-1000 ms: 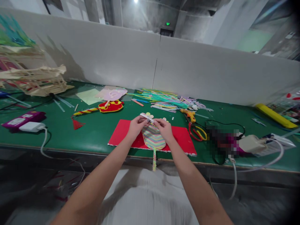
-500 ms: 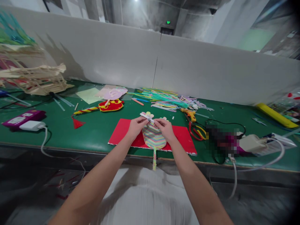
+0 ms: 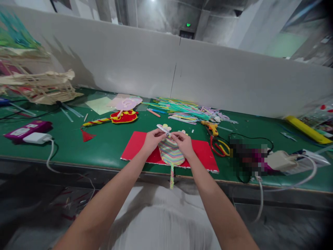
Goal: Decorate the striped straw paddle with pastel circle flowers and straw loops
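Note:
A white strip (image 3: 163,128) is pinched in my left hand (image 3: 153,141), above a fan-shaped piece with pastel zigzag stripes (image 3: 171,152). My right hand (image 3: 183,143) has its fingers closed at the strip's lower right end, where a small greyish bit shows; exactly what it grips is too small to tell. The striped piece lies on a red board (image 3: 203,152), its twisted handle hanging past the table's front edge. Pale flower shapes (image 3: 165,127) show at its top, partly behind the strip and fingers.
Pipe cleaners (image 3: 182,109) lie along the back. An orange glue gun (image 3: 212,127) and red-and-yellow-handled pliers (image 3: 220,147) are right of the board. A red-and-yellow fan (image 3: 124,117) lies left. Purple boxes with white cables stand at both sides.
The white strip has tilted more steeply between my fingers, its left end slightly raised. Both hands stay nearly in place, and the whole view has shifted a little.

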`<control>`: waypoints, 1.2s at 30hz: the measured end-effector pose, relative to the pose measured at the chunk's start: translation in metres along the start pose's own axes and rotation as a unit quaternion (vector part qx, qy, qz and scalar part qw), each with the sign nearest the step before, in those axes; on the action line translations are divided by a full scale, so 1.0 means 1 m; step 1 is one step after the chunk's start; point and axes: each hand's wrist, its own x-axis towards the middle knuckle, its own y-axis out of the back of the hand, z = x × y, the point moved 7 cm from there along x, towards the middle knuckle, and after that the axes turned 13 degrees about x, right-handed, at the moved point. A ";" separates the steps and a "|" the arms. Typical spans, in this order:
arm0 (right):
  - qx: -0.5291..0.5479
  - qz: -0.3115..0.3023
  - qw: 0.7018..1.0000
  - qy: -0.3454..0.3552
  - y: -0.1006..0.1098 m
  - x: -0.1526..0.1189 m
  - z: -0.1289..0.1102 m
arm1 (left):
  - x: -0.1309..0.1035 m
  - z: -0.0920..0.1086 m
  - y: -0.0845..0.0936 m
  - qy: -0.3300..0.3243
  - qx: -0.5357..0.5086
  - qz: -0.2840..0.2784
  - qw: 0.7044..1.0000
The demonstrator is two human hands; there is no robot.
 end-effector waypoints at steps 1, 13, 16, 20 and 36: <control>-0.001 0.004 1.000 0.000 0.000 0.000 0.001 | 0.000 -0.001 0.000 0.004 -0.004 0.004 1.000; -0.173 0.019 0.977 0.121 -0.006 -0.007 -0.019 | -0.015 0.029 0.010 -0.157 0.169 0.119 0.966; -0.170 -0.040 0.979 0.100 -0.014 -0.007 -0.012 | -0.014 0.027 0.007 -0.153 0.180 0.111 0.965; -0.182 -0.052 0.978 0.093 -0.015 -0.007 -0.010 | -0.012 0.024 0.003 -0.150 0.188 0.077 0.968; -0.206 -0.080 0.969 0.113 -0.018 -0.008 -0.011 | -0.013 0.026 -0.003 -0.167 0.234 0.040 0.957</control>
